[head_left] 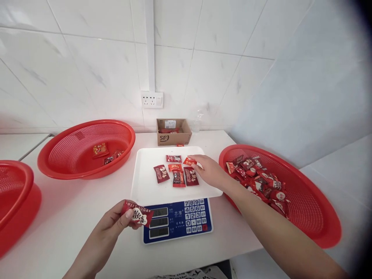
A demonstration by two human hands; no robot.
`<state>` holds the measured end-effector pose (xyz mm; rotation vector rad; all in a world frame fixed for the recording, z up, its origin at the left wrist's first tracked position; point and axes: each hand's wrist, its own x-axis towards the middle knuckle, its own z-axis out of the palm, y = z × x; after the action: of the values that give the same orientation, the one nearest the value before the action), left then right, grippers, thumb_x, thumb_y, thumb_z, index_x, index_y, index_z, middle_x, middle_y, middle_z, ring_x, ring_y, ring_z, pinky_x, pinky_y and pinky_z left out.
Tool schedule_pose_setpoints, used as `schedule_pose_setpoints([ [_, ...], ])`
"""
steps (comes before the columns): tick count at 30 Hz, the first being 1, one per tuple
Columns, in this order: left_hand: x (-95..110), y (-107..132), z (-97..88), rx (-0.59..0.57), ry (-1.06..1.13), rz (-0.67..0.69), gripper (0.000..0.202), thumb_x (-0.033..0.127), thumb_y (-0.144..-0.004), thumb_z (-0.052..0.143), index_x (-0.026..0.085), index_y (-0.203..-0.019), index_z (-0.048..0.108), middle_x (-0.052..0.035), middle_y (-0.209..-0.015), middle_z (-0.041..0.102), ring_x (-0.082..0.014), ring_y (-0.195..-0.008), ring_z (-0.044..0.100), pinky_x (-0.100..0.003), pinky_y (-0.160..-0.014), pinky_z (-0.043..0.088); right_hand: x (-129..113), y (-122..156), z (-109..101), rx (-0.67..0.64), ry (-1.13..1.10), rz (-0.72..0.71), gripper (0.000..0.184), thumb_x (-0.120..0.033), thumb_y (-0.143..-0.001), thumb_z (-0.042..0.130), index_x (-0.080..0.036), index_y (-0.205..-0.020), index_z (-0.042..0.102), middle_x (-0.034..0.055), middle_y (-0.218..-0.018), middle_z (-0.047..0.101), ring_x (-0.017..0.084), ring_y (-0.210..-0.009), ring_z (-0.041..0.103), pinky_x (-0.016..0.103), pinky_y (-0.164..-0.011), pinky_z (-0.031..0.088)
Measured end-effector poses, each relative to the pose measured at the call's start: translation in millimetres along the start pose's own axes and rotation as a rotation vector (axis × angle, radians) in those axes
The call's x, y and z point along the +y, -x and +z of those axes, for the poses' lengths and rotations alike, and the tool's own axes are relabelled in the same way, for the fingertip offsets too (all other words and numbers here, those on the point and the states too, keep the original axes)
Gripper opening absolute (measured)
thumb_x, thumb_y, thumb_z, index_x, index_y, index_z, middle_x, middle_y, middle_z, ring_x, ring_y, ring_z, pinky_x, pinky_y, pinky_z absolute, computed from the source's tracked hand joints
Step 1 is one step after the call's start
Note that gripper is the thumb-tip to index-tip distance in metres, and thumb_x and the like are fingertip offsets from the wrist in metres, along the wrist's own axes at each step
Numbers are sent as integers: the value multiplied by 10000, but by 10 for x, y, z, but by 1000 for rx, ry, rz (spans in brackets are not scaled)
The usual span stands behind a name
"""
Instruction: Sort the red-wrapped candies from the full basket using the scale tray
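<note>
My left hand (120,219) is closed on a dark red wrapped candy (142,215) marked "SWEET SUGAR", held up over the left part of the scale's display panel. Over the scale's white tray (148,190), my right hand (207,168) pinches a small bright red wrapped candy (189,161). Several other wrapped candies lie on the tray close to it, among them a dark red one (161,174), an orange-red one (175,167) and a red one with white ends (173,158). The blue keypad panel (180,232) of the scale faces me.
A red basket (316,217) full of wrapped candies stands to the right. On the left, another red basket (58,170) holds a few packets, and part of a third (31,182) shows at the edge. Behind the scale sits a small cardboard box (178,138) with red packets inside.
</note>
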<state>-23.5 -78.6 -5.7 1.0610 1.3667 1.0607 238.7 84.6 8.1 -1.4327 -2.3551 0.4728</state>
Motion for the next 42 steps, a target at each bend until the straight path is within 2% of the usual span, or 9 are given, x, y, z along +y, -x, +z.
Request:
schedule_pose_setpoints([
  [10, -86, -96, -40, -167, 4, -7, 331, 490, -847, 497, 191, -812, 636, -39, -792, 604, -163, -748, 518, -272, -731, 423, -288, -203, 238, -117, 48, -181, 285, -136, -877, 464, -204, -1061, 672, 59, -1057, 676, 220, -1031, 523, 366, -879, 429],
  [14, -140, -75, -70, -151, 3, -4, 318, 473, -859, 481, 200, -802, 634, -39, -789, 603, -167, -754, 516, -282, -747, 419, -351, -306, 267, -159, 58, -167, 272, -124, -861, 467, -162, -1038, 669, 97, -1013, 672, 243, -1012, 527, 364, -835, 429],
  [19, -137, -81, -57, -122, 7, -26, 320, 485, -848, 491, 206, -794, 639, -36, -783, 607, -169, -744, 522, -286, -741, 420, -335, -377, 227, -207, 43, -159, 200, -184, -751, 616, -170, -943, 671, 93, -992, 659, 248, -995, 542, 341, -841, 416],
  [21, -123, -92, -44, -122, 3, -25, 323, 488, -848, 491, 207, -786, 637, -31, -775, 600, -167, -743, 522, -283, -736, 418, -305, -372, 182, -169, 28, -118, 180, -207, -731, 625, -186, -907, 654, 80, -980, 644, 226, -957, 555, 313, -811, 423],
  [25, -104, -109, -32, -140, 4, -14, 330, 490, -846, 491, 203, -769, 637, -30, -762, 593, -165, -735, 518, -278, -723, 417, -187, -316, 68, -23, 1, 49, 199, -215, -820, 482, -184, -992, 578, 100, -1096, 593, 205, -968, 559, 302, -792, 418],
  [29, -99, -126, -20, -151, 13, -23, 322, 489, -841, 501, 205, -776, 638, -29, -764, 603, -162, -732, 511, -273, -722, 417, -110, -230, 19, -31, -26, 151, 175, -244, -837, 468, -187, -986, 541, 95, -962, 646, 228, -855, 597, 312, -688, 423],
  [32, -93, -135, -1, -157, 19, -27, 325, 497, -836, 505, 205, -775, 635, -28, -759, 610, -162, -728, 514, -275, -728, 419, -160, -197, 21, -59, -78, 126, 146, -282, -861, 457, -224, -978, 521, 55, -957, 657, 200, -822, 609, 283, -655, 423],
  [37, -72, -124, 22, -161, 13, -25, 324, 497, -836, 505, 205, -773, 629, -26, -762, 612, -159, -727, 519, -273, -730, 420, -296, -285, 83, -64, -146, 39, 194, -271, -889, 432, -222, -1071, 477, 84, -1187, 582, 208, -1048, 549, 306, -817, 405],
  [42, -80, -105, -2, -150, 8, -22, 319, 487, -843, 500, 200, -772, 621, -28, -758, 608, -159, -730, 523, -272, -730, 419, -366, -284, 154, -165, -212, -21, 136, -261, -873, 456, -230, -1004, 471, 52, -959, 632, 192, -845, 583, 299, -705, 424],
])
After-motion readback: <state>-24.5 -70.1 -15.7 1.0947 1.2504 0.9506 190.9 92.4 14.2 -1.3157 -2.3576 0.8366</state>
